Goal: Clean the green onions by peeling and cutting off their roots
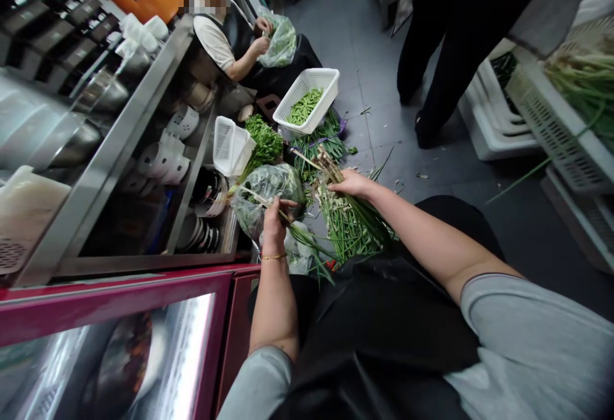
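Above the black apron (pixel 384 337): left hand (pixel 274 223) pinches a few long green stalks (pixel 301 234); right hand (pixel 352 185) closed round a thicker bunch (pixel 367 212), pale ends pointing away. Loose stalk heap (pixel 348 231) below, on floor. Beyond, white basket (pixel 330 95) of green pods (pixel 304 107). Farther, co-worker's hands (pixel 261 44) at a bag of greens (pixel 283 44).

Centre: pile of scallions (pixel 350 225) on the floor (pixel 378 94), basket (pixel 327 103) with beans (pixel 304 105) in it farther off, bag of greens (pixel 283 182) left of the pile; left: shelf (pixel 119 127) bearing bowls (pixel 103 93), fridge (pixel 119 298) nearer; right: crate (pixel 542 101) holding stalks (pixel 586 81), person (pixel 439 36) at its left.
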`<state>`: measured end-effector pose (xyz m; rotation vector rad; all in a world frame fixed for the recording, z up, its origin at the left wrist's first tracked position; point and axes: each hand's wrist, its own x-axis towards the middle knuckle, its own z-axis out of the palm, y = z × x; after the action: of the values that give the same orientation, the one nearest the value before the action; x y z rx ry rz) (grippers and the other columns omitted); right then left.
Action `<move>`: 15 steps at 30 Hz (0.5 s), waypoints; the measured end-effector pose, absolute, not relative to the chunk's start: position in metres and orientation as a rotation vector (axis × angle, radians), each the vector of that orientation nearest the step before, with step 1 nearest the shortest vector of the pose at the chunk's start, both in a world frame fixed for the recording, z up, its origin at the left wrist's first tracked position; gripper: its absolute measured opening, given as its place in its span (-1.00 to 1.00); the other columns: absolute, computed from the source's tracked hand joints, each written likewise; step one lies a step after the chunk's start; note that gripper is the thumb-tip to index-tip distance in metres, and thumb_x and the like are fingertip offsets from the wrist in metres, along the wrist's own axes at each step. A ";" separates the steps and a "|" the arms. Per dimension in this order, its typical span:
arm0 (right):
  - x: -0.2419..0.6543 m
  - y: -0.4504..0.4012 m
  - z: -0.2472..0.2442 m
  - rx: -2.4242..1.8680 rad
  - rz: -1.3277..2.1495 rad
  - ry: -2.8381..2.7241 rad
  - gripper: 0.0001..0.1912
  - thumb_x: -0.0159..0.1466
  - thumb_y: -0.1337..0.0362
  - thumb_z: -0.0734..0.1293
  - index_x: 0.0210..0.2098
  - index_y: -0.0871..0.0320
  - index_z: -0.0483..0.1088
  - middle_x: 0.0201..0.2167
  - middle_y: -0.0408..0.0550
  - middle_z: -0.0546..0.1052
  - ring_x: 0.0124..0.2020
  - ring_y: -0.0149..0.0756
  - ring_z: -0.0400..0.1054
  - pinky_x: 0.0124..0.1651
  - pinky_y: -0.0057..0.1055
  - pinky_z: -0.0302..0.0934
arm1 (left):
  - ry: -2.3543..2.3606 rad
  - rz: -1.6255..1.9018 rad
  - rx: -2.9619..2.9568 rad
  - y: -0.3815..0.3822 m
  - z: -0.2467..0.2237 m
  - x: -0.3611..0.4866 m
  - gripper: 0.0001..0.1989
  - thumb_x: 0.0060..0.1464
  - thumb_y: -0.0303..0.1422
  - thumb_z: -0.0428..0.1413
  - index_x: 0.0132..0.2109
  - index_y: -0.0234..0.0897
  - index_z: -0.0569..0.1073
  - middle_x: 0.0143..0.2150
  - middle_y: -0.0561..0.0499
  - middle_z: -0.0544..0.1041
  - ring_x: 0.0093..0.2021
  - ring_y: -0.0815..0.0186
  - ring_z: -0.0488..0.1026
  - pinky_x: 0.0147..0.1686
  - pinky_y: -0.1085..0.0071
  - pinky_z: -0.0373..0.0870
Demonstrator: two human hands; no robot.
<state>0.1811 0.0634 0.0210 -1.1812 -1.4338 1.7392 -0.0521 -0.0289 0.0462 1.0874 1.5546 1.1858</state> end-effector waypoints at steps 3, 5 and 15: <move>0.182 0.057 0.030 -0.827 2.032 -1.092 -0.83 0.04 0.34 0.47 -0.40 0.26 0.45 -0.50 -0.05 0.56 -0.52 -0.34 0.45 -0.39 -0.42 0.40 | 1.562 1.241 1.169 -0.031 0.058 -0.056 -0.58 0.05 -0.05 0.09 -0.27 -0.36 0.55 -0.52 -0.03 0.49 -0.54 0.40 0.37 -0.56 0.50 0.22; 0.182 0.052 0.036 -0.668 2.151 -0.930 -0.82 0.06 0.34 0.46 -0.35 0.27 0.47 -0.42 0.01 0.59 -0.43 -0.30 0.50 -0.33 -0.40 0.42 | 1.528 1.263 1.144 -0.034 0.057 -0.047 -0.63 0.01 -0.12 0.15 -0.16 -0.33 0.53 -0.41 -0.02 0.53 -0.51 0.42 0.38 -0.55 0.51 0.24; 0.149 0.025 0.017 -0.810 2.035 -0.749 -0.80 -0.01 0.37 0.50 -0.38 0.25 0.47 -0.50 -0.13 0.56 -0.47 -0.41 0.45 -0.29 -0.47 0.39 | 1.543 1.146 1.329 -0.033 0.013 0.040 -0.77 -0.08 -0.25 0.21 -0.30 -0.33 0.52 -0.40 0.02 0.51 -0.42 0.40 0.37 -0.39 0.48 0.28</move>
<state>0.1494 0.0248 0.0168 -0.8096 -0.7487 2.0352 0.0397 -0.0327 0.0129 1.3290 1.5429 1.1463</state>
